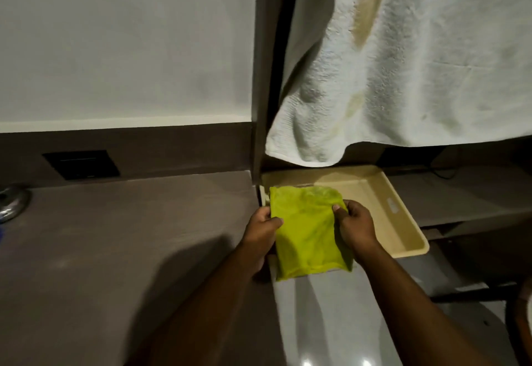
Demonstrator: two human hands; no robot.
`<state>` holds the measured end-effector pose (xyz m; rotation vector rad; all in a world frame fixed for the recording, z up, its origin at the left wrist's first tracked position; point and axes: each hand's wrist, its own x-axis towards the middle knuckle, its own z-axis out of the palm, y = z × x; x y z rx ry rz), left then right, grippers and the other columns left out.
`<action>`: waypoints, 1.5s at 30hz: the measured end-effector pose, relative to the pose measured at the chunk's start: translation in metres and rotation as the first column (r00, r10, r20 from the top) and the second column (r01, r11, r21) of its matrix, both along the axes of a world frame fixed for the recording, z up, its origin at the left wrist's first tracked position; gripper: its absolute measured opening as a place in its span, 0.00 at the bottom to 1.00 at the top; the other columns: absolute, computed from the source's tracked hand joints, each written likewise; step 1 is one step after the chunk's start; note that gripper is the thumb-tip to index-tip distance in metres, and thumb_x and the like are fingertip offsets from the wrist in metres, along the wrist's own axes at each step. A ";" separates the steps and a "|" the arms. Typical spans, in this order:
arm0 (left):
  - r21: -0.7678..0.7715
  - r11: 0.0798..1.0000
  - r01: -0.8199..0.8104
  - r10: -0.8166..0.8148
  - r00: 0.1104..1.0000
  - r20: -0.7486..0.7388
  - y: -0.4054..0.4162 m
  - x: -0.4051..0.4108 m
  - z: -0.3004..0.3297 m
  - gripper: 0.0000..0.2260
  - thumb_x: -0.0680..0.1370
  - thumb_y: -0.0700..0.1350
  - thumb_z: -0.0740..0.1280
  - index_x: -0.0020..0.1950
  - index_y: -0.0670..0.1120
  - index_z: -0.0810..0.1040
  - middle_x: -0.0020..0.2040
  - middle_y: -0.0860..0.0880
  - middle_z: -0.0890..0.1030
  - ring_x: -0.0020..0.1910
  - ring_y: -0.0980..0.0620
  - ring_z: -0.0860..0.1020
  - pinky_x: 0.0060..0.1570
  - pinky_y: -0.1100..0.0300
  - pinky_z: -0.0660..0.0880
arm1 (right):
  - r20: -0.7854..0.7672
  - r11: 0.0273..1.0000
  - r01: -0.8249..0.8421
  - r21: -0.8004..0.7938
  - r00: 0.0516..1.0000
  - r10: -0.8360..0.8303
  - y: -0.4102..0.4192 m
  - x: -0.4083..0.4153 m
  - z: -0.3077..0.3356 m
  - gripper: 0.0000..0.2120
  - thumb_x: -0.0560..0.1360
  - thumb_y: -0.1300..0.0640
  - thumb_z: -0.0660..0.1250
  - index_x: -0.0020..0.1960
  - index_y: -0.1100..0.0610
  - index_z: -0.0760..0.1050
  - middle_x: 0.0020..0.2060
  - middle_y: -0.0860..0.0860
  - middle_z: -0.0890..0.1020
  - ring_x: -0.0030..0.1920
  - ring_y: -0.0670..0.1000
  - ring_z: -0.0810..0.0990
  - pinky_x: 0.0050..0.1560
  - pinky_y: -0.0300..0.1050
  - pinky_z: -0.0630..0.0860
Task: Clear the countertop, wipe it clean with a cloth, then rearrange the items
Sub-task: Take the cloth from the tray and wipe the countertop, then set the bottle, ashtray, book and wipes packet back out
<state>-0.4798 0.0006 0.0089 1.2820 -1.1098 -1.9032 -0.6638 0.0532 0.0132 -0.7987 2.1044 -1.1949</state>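
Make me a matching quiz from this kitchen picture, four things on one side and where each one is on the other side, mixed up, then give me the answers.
Things:
1. green cloth
2. white towel
3. beige tray
4. black wall socket

Places:
A. hanging down from above, upper right
B. set in the dark strip behind the countertop, left
C. held between the left hand and right hand
D. lying under the towel's lower edge, behind the hands

Pairs: 1-C, 2-A, 3-D, 4-B
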 end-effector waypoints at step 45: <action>-0.381 0.870 -0.312 0.489 0.647 0.586 -0.025 0.543 -0.008 0.28 0.74 0.51 0.69 0.72 0.55 0.64 0.69 0.50 0.73 0.67 0.49 0.72 0.65 0.50 0.71 | -0.420 0.615 -0.788 -0.019 0.564 0.711 -0.171 0.616 0.142 0.46 0.68 0.34 0.70 0.77 0.53 0.57 0.73 0.55 0.68 0.70 0.56 0.69 0.67 0.58 0.71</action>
